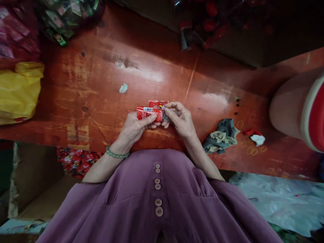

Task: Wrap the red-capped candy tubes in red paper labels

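My left hand (135, 126) is closed around the red end of a small cylindrical bottle (149, 114), its thumb pressed along the side. The red part is glossy, with white print and a barcode. At the bottle's dark grey end, my right hand (181, 118) pinches with thumb and forefinger. A flat red printed piece (154, 103) shows just beyond the bottle; whether it is attached cannot be seen. The bottle lies sideways between both hands, above the near edge of the red-brown table (106, 101).
A crumpled cloth (221, 136) and several rubber bands lie right, near a large tub (288, 104). A box (243, 50) with red-capped containers stands at the back right. Filled bags and a yellow bag (20, 91) are left. A carton (35, 182) with red packets sits below.
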{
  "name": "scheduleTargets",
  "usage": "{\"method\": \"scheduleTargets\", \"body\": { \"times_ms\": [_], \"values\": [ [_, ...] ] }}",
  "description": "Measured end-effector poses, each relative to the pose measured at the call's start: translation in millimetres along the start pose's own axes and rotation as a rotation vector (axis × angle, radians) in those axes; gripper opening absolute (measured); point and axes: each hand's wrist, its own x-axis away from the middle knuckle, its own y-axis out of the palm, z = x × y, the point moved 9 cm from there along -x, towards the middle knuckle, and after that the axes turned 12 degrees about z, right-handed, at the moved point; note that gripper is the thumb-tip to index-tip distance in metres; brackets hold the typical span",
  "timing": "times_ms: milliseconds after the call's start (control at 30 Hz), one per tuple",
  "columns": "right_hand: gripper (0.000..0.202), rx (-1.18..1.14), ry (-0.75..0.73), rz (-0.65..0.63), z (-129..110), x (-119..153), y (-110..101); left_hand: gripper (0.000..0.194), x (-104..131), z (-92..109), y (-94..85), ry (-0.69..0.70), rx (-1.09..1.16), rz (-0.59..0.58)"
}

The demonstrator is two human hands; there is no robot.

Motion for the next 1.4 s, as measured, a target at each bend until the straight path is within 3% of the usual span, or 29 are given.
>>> {"method": "scheduleTargets", "body": {
  "times_ms": [167,267,433,700,867,1000,1167,1400],
  "values": [
    [0.026,0.139,-0.242,0.133,-9,12,-3,0.029,-4,8,-4.5,0.123,-0.056,0.063],
    [0.029,0.098,-0.221,0.081,-5,10,3,0.034,-6,13,-8.3,0.156,-0.010,0.090],
    [0.034,0.050,-0.240,0.106,-11,8,5,0.043,-3,7,5.6,0.079,0.144,-0.001],
    [0.046,0.443,-0.387,-0.109,-18,25,16,0.034,-4,17,0.4,0.158,0.216,0.133],
    [0.047,0.560,-0.547,-0.084,-23,27,19,0.037,-6,13,0.5,0.145,0.144,0.101],
    [0.047,0.460,-0.472,-0.121,-19,26,23,0.035,-5,19,-2.2,0.161,0.119,0.075],
    [0.045,0.307,-0.328,-0.210,-17,23,26,0.036,0,25,-7.4,0.203,0.202,0.130],
    [0.041,-0.011,-0.076,-0.298,-2,16,39,0.034,11,11,14.6,0.097,0.093,0.004]
  ]
}}
